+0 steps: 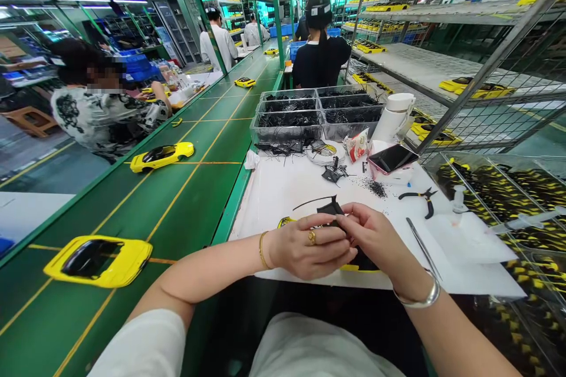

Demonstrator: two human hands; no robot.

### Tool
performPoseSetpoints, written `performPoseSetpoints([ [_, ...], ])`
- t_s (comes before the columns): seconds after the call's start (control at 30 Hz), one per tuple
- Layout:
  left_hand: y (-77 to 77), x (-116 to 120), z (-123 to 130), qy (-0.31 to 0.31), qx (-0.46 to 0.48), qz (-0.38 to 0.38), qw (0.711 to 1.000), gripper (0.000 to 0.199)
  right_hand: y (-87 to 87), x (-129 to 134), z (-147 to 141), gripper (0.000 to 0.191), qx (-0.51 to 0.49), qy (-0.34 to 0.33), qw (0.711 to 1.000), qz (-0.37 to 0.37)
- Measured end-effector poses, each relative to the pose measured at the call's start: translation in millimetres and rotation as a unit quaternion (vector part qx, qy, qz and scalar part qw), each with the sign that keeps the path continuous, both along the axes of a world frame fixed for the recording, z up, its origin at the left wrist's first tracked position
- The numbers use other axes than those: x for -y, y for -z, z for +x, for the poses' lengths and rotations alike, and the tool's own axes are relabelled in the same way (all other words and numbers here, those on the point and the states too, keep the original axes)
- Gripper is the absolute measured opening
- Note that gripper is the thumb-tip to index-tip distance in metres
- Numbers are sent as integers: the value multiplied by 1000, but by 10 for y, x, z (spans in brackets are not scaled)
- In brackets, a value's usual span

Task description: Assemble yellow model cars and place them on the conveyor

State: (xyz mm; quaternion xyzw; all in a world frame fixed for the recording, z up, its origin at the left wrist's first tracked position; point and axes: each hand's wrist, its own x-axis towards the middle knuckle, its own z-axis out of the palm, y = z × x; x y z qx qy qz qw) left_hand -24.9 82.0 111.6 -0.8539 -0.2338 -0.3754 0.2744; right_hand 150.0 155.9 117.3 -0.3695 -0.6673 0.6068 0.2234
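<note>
My left hand (309,244) and my right hand (369,235) meet over a white work mat (283,200), both pinching a small black plastic part (331,209). A thin black wire (309,202) sticks out from it to the left. Below my hands lies a dark piece with a yellow edge (360,262), mostly hidden, possibly a model car. A small bit of yellow (286,222) shows beyond my left wrist. Black-handled pliers (418,200) and steel tweezers (422,249) lie on the mat to the right of my right hand.
On my left, a green conveyor carries yellow model cars (98,260). Ahead stands a clear compartment tray (316,115) of black wiry parts. A phone (392,158) and white flask (395,119) stand nearby. Right are a tray of car parts (499,200) and metal shelves (486,65). A co-worker (106,121) sits across the conveyor.
</note>
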Motion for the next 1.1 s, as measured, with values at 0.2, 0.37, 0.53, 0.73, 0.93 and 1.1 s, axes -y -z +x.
performPoseSetpoints([
  [0.2, -87, 34, 51, -108, 182, -119, 970, 10, -50, 59, -28, 42, -41, 37, 997, -45],
  [0.37, -111, -33, 105, -56, 205, -126, 969, 9, -93, 98, -55, 43, -71, 53, 992, -89],
  [0.53, -168, -47, 80, -101, 55, -41, 992, 17, -89, 113, -43, 50, -107, 71, 981, -144],
  [0.73, -262, -124, 21, -53, -75, -19, 996, 25, -26, 132, -54, 45, -129, 49, 985, -103],
  [0.93, -214, -106, -24, 14, -123, 16, 992, 16, 53, 115, -77, 46, -113, 37, 987, -110],
  [1.1, -93, -3, 69, -75, 73, -63, 993, 12, 87, 118, -39, 47, -99, 76, 987, -96],
])
